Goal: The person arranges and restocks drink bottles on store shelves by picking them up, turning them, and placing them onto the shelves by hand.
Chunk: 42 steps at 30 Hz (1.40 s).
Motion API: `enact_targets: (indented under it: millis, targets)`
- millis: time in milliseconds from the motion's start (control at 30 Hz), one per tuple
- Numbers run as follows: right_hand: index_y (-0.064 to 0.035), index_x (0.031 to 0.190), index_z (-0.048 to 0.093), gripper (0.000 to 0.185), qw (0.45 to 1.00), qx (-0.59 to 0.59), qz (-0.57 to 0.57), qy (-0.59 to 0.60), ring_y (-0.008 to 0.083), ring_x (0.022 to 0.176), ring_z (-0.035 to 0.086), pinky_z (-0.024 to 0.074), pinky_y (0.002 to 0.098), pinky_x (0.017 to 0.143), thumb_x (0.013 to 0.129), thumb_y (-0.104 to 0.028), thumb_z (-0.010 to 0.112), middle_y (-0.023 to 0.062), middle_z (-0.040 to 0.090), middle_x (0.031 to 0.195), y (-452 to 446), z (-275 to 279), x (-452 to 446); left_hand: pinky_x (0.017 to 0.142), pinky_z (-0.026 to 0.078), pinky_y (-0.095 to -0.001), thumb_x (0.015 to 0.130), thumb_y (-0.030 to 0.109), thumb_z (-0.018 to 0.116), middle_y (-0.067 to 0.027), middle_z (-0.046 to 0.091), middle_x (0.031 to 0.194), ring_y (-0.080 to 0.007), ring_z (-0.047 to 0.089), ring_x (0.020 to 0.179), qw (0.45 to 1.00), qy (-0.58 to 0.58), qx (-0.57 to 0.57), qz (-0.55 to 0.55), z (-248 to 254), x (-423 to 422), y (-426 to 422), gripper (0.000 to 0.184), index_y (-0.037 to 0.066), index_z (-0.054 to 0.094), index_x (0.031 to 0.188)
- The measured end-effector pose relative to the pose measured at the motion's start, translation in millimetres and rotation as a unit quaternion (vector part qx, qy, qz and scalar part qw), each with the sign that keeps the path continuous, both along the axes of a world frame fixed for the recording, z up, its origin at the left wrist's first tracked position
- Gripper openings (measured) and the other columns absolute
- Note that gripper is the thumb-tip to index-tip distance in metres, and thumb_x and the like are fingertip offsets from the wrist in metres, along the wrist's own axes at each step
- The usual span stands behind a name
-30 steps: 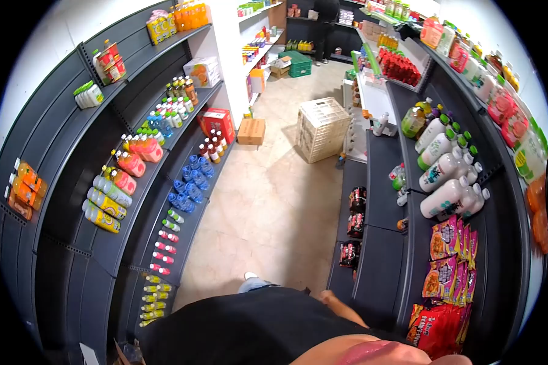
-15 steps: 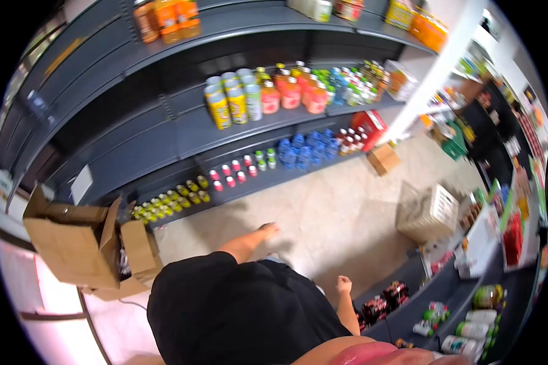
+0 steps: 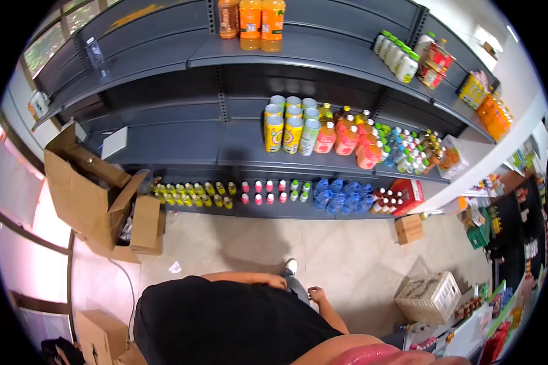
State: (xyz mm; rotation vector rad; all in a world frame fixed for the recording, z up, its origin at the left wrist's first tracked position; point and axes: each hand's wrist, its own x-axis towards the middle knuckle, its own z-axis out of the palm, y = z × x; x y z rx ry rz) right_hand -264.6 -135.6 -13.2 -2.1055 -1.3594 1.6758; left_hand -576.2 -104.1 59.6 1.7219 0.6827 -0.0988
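Observation:
My left hand [image 3: 278, 281] hangs low in front of my black shirt, its fingers loosely bent and nothing seen in it. To its right, my right hand [image 3: 316, 295] is held beside my leg, fingers loosely curled and apart, with no object visible. Neither hand touches any goods. Ahead, the bottom shelf carries blue bottles [image 3: 342, 196], small pink-labelled bottles [image 3: 270, 187] and yellow-capped bottles [image 3: 196, 193]. Above them stand yellow cans [image 3: 284, 131] and peach-coloured drink bottles [image 3: 347, 141]. Orange drink bottles [image 3: 260, 24] are on the upper shelf.
An opened cardboard box [image 3: 82, 188] stands at the left, with another carton [image 3: 101, 337] below it. A small carton [image 3: 410, 229] and a white plastic crate [image 3: 431, 297] are on the floor [image 3: 347, 255] to the right. A white pillar [image 3: 463, 176] rises by the shelf's right end.
My view has turned, so the shelves appear squarer and further right. Both hands have drawn closer together in front of me. A white shoe now shows ahead of my hands.

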Motion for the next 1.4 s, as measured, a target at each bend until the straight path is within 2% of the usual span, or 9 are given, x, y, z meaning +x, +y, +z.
enact_targets:
  millis: [167,267,433,533,767,833,867,1067,1400]
  targets:
    - [-0.0054,0.105,0.074,0.027,0.995,-0.086,-0.026,-0.045,0.0216,0.057,0.069,0.0510,0.0365,0.045,0.091,-0.025,0.063,0.0119,0.074,0.080,57.4,-13.1,18.0,0.090,0.054,-0.0409,0.096,0.039,0.059,-0.0094,0.073,0.110,-0.0267,0.070,0.102,0.965,-0.006,0.140,0.221,-27.6,-50.0,66.2,0.037,0.014,0.068,0.122]
    - [-0.0084,0.112,0.070,0.026,0.994,-0.067,-0.077,0.025,0.0226,0.059,0.070,0.0509,0.0374,0.046,0.095,-0.025,0.063,0.0125,0.074,0.084,93.6,-20.1,23.9,0.093,0.054,-0.0394,0.094,0.029,0.068,-0.0063,0.073,0.113,-0.0248,0.069,0.104,0.873,-0.047,0.089,0.477,84.5,-93.0,140.7,0.032,0.016,0.068,0.123]
    - [-0.0115,0.117,0.067,0.026,0.997,-0.049,-0.037,0.050,0.0221,0.066,0.072,0.0496,0.0381,0.048,0.098,-0.026,0.058,0.0113,0.074,0.091,136.1,-41.8,45.2,0.076,0.053,-0.0292,0.099,0.005,0.055,-0.0042,0.067,0.092,-0.0144,0.063,0.080,0.645,-0.254,0.407,0.595,342.1,-192.1,244.9,0.010,0.002,0.064,0.102]
    - [-0.0132,0.106,0.064,0.023,0.987,-0.139,0.078,-0.015,0.0190,0.067,0.069,0.0506,0.0411,0.053,0.099,-0.027,0.048,0.0049,0.072,0.091,165.2,-46.5,49.5,0.070,0.052,-0.0318,0.096,0.026,0.060,0.0002,0.063,0.086,-0.0141,0.061,0.079,0.473,-0.569,0.093,0.666,485.1,-241.0,275.3,0.013,0.015,0.062,0.103]
    - [-0.0086,0.097,0.067,0.017,0.997,-0.052,-0.062,0.012,0.0182,0.059,0.069,0.0525,0.0355,0.045,0.098,-0.012,0.051,0.0044,0.074,0.082,219.7,-42.8,31.9,0.076,0.052,-0.0308,0.089,0.013,0.069,-0.0068,0.067,0.105,-0.0155,0.064,0.092,0.457,-0.346,0.439,0.692,629.4,-337.3,413.9,0.040,0.007,0.055,0.125]
    - [-0.0110,0.106,0.067,0.019,0.956,0.041,0.258,-0.135,0.0175,0.062,0.071,0.0531,0.0355,0.046,0.102,-0.015,0.049,0.0024,0.075,0.086,230.5,-65.2,27.1,0.086,0.053,-0.0347,0.081,0.026,0.078,-0.0126,0.067,0.106,-0.0241,0.065,0.094,0.424,-0.201,0.501,0.727,629.2,-365.9,483.4,0.062,0.001,0.052,0.131]
    - [-0.0110,0.105,0.069,0.016,0.988,-0.112,-0.108,0.010,0.0170,0.063,0.071,0.0503,0.0333,0.046,0.101,-0.017,0.054,0.0027,0.076,0.089,230.1,-4.4,-10.4,0.094,0.052,-0.0370,0.077,0.034,0.082,-0.0188,0.067,0.116,-0.0285,0.066,0.105,0.448,-0.162,0.479,0.737,618.3,-392.7,528.3,0.077,0.001,0.048,0.138]
    - [-0.0141,0.098,0.063,0.013,0.933,0.152,-0.258,0.198,0.0137,0.063,0.062,0.0436,0.0285,0.050,0.097,-0.027,0.062,0.0004,0.065,0.079,273.2,61.5,-127.5,0.107,0.047,-0.0398,0.078,0.050,0.084,-0.0324,0.054,0.138,-0.0360,0.056,0.129,0.601,0.046,0.501,0.620,593.7,-462.3,641.0,0.111,-0.010,0.024,0.149]
    - [-0.0005,0.095,0.064,0.011,0.807,0.545,-0.030,0.225,0.0096,0.075,0.055,0.0458,0.0254,0.068,0.100,-0.010,0.062,0.0019,0.061,0.083,395.2,436.4,-405.3,0.114,0.039,-0.0383,0.084,0.050,0.081,-0.0257,0.055,0.139,-0.0328,0.054,0.132,0.725,0.045,0.529,0.439,617.4,-470.0,513.2,0.099,-0.009,0.034,0.147]
